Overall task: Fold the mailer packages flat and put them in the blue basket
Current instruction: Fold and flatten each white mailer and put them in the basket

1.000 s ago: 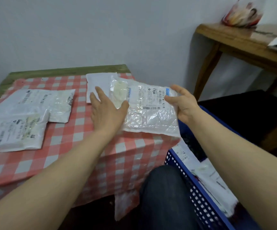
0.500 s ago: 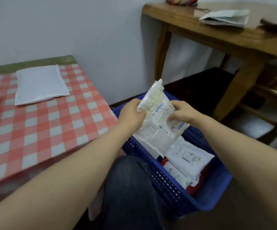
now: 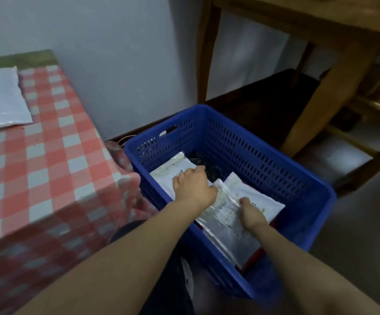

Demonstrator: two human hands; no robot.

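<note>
Two hands work inside the blue basket (image 3: 264,160), which sits on the floor just beside the corner of the checked table (image 3: 48,160). Largest first: the basket holds several flat mailers. One white mailer (image 3: 257,196) lies toward the basket's right wall, another (image 3: 173,164) near its far left corner. Between them, along the near wall, lies the clear folded mailer (image 3: 227,221) now being placed.

Hand state: the left hand (image 3: 193,186) rests knuckles-up over the left end of the folded mailer, fingers curled down; whether it grips or only presses cannot be told. The right hand (image 3: 250,212) rests on the mailer's right part, fingers bent onto the film, apparently pinching it.

Procedure for this step, as judged:
1. Keep the fold line pinned while lowering, since thin film is likely to spring open.
2. Seat the mailer flat on the stack, edges parallel to the basket walls.
3. Press once along the fold, then lift both hands straight up.

One more white mailer (image 3: 0,101) waits at the table's far edge.
</note>
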